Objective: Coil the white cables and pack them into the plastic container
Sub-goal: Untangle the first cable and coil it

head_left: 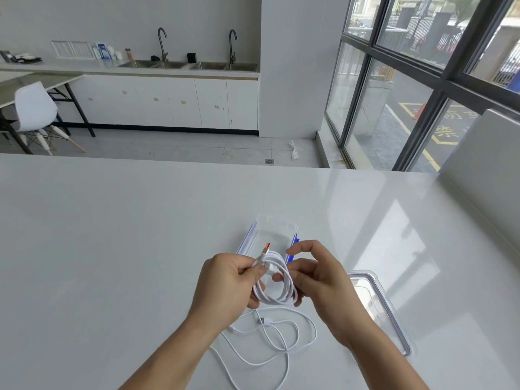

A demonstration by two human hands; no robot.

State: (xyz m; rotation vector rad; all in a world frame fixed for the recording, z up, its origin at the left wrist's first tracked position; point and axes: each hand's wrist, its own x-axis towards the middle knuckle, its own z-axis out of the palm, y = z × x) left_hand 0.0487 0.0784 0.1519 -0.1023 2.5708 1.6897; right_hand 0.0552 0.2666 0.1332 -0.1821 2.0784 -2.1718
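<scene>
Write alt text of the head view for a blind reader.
The left hand and right hand hold a coiled white cable above a glossy white table. Behind it sits an open clear plastic container; its clear lid lies right, a loose white cable nearer.

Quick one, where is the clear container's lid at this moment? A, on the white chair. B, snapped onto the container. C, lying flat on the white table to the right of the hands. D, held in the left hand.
C: the clear lid lies flat on the white table just right of the right hand, while the plastic container stands open farther back.
</scene>
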